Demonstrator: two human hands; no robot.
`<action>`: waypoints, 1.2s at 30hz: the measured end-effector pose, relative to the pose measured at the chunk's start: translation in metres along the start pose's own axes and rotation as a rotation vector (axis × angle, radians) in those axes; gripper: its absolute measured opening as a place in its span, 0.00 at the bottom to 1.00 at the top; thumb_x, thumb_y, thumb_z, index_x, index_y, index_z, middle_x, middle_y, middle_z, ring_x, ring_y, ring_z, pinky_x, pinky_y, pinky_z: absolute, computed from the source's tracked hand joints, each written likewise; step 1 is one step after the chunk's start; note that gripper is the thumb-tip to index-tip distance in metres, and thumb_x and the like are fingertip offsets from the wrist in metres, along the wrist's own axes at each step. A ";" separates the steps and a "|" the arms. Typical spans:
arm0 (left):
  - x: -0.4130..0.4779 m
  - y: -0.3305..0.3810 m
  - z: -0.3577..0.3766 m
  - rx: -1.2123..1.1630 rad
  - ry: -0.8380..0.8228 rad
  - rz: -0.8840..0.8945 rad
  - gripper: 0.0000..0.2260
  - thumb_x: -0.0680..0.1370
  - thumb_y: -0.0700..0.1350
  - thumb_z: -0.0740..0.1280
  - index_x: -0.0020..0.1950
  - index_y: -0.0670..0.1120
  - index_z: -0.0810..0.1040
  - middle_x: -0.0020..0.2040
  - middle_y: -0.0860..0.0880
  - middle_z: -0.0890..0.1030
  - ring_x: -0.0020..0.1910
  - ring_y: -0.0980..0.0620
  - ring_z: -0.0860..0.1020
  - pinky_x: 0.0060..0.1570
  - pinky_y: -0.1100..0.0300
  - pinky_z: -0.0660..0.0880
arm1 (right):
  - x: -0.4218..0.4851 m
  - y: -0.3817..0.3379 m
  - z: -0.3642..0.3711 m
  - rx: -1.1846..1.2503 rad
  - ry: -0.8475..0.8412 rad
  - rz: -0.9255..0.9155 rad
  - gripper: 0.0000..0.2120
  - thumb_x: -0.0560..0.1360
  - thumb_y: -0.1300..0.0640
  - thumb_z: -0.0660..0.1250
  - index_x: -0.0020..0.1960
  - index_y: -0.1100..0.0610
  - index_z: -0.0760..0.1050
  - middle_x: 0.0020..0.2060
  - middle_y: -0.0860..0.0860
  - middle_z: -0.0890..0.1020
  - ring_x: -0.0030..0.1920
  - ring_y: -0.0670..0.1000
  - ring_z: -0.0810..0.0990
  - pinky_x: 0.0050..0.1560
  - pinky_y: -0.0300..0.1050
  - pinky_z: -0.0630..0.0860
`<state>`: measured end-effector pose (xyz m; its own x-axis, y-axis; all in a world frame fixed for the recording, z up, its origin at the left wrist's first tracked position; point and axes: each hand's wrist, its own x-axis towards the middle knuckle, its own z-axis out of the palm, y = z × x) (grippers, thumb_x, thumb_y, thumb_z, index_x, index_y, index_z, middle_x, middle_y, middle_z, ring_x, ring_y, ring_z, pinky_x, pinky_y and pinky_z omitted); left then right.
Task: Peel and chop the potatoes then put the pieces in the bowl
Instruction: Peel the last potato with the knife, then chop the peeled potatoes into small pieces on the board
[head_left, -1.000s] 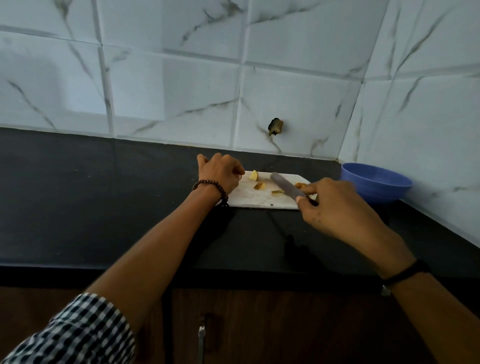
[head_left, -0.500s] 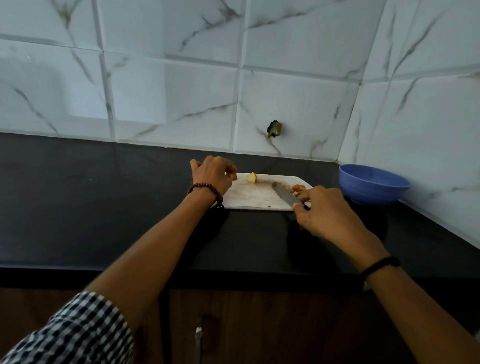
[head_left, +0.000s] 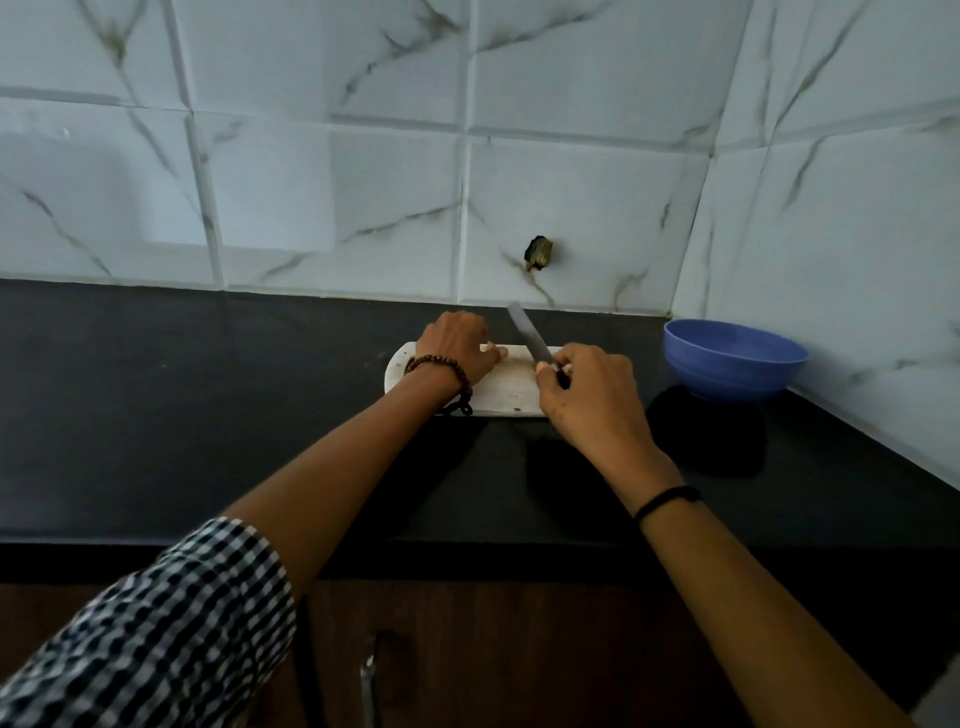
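Chopping looks to be under way and the transfer not yet begun. A white cutting board lies on the dark counter at the centre of the frame. The only potato in plain sight is a small pale potato piece on the board's far edge. It looks peeled, though it is too small to be sure. The left hand sits over it with fingers curled down, pinning the piece at their tips. The blue bowl stands at centre right, well apart from the board. What shows of its inside holds no pieces, so by my reading cutting is left to finish and then everything has to be moved across.

The right hand is wrapped tight round the handle of the knife. The blade's long axis runs diagonally from that hand up and to the left. Its tip points toward the tiled wall and appears raised off the board, just right of the held piece. The piece's own long axis cannot be made out.
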<state>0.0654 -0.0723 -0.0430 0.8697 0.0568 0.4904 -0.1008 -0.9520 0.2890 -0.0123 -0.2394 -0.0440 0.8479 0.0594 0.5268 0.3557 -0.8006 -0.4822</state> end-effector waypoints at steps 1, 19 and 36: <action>0.003 0.003 0.003 0.011 -0.021 -0.024 0.14 0.75 0.55 0.68 0.45 0.44 0.78 0.48 0.45 0.80 0.49 0.45 0.78 0.46 0.53 0.76 | 0.000 -0.001 0.000 0.021 0.019 -0.014 0.10 0.80 0.50 0.64 0.49 0.56 0.79 0.41 0.50 0.81 0.42 0.51 0.80 0.43 0.51 0.80; -0.012 -0.036 -0.032 -0.439 -0.377 0.114 0.09 0.75 0.40 0.70 0.53 0.49 0.84 0.52 0.53 0.84 0.54 0.56 0.80 0.62 0.57 0.73 | 0.000 0.011 0.003 0.057 0.073 -0.037 0.08 0.80 0.51 0.66 0.49 0.56 0.79 0.38 0.48 0.79 0.35 0.43 0.75 0.32 0.33 0.67; -0.022 -0.031 -0.028 -0.376 -0.357 0.169 0.11 0.75 0.55 0.70 0.56 0.55 0.82 0.48 0.55 0.81 0.46 0.62 0.76 0.54 0.61 0.73 | -0.004 0.007 -0.001 0.114 -0.061 0.020 0.11 0.79 0.51 0.67 0.48 0.58 0.81 0.34 0.52 0.82 0.35 0.51 0.82 0.40 0.52 0.83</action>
<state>0.0358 -0.0354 -0.0404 0.9297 -0.2560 0.2649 -0.3627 -0.7619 0.5367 -0.0135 -0.2463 -0.0486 0.8765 0.0830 0.4742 0.3778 -0.7290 -0.5708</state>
